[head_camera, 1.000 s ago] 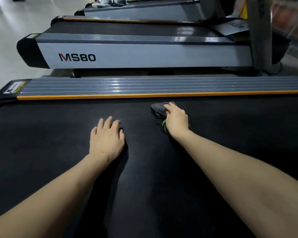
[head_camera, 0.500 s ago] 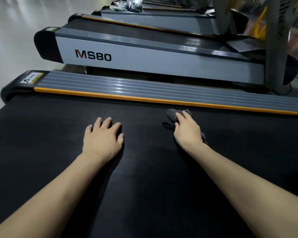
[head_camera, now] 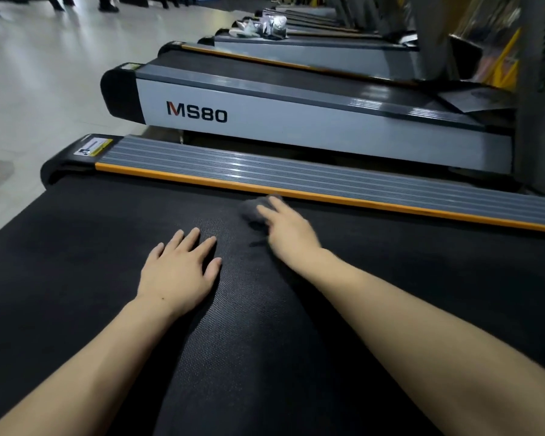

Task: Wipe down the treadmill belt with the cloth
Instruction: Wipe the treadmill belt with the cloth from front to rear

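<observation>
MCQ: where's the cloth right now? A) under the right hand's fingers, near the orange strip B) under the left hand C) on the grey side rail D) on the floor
A: the grey cloth sits on the black belt under the right hand, just short of the orange strip; the left hand lies flat on bare belt.

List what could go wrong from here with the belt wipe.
The right hand presses the dark cloth with straight fingers right beside the orange strip; a stroke might ride onto the ribbed side rail and miss the belt edge. The cloth is bunched small, so it may slip from under the fingers. The left hand rests flat on the belt, possibly leaving prints.
</observation>
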Available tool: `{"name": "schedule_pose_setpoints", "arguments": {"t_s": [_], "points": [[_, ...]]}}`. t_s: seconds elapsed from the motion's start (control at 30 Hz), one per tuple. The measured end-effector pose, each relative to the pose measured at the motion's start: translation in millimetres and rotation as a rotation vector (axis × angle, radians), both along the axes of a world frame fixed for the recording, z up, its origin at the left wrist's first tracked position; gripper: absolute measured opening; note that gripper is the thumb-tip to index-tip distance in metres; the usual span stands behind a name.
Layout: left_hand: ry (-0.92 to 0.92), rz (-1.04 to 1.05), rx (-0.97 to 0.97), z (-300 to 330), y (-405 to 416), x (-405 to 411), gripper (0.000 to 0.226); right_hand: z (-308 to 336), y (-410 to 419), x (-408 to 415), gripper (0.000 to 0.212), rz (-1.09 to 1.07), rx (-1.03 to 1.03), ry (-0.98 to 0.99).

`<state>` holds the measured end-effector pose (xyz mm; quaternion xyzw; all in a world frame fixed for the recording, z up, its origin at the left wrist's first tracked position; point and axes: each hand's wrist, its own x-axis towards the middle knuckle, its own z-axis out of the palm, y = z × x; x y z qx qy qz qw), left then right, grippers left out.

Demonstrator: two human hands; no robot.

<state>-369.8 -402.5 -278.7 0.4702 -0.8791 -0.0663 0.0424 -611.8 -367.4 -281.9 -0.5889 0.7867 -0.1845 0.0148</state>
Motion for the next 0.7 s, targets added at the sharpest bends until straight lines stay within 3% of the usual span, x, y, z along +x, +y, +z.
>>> {"name": "schedule_pose_setpoints", "arguments": {"t_s": [0.13, 0.27, 0.37, 0.5, 0.6, 0.7], "points": [[-0.022, 0.093, 0.009, 9, 4, 9, 0.060, 3, 78, -81, 0.056, -0.362, 0.026, -0.051], [-0.029, 0.100, 0.016, 14, 6, 13, 0.059, 9, 73, -63, 0.053, -0.532, 0.007, -0.058], [-0.018, 0.108, 0.019, 10, 9, 13, 0.060, 16, 27, -6, 0.052, -0.431, -0.005, -0.065], [0.009, 0.126, 0.034, 8, 11, 13, 0.059, 4, -31, 61, 0.039, -0.011, -0.021, 0.002], [0.028, 0.138, 0.039, 9, 16, 15, 0.057, 2, -40, 40, 0.045, 0.131, 0.023, 0.025], [0.038, 0.129, 0.004, 10, 24, 22, 0.053, 7, -17, -16, 0.054, 0.068, 0.028, 0.073]]}}
